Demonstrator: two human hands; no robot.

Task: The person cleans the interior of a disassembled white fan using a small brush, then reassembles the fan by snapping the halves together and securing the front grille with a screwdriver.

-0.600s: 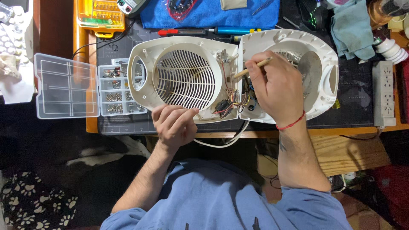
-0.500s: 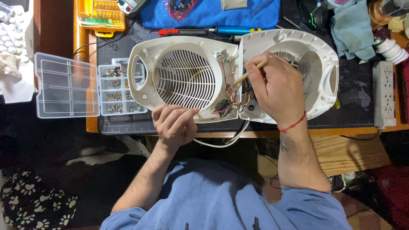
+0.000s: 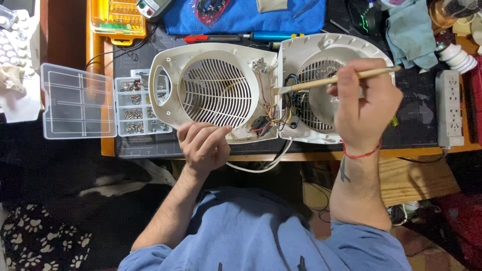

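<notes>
Right hand (image 3: pixel 362 108) is sitting further right than a moment ago, now over the rear shell (image 3: pixel 335 95). Fingers are pinching a thin wooden brush (image 3: pixel 335 79) near its back end. The brush's long axis is running nearly level, tip pointing left toward the wiring (image 3: pixel 273 116), probably touching it. Left hand (image 3: pixel 202 145) is staying put, fingers together, pressing the front grille shell (image 3: pixel 213 90) at its near edge. A clear parts box (image 3: pixel 80 100) is lying well left of it.
</notes>
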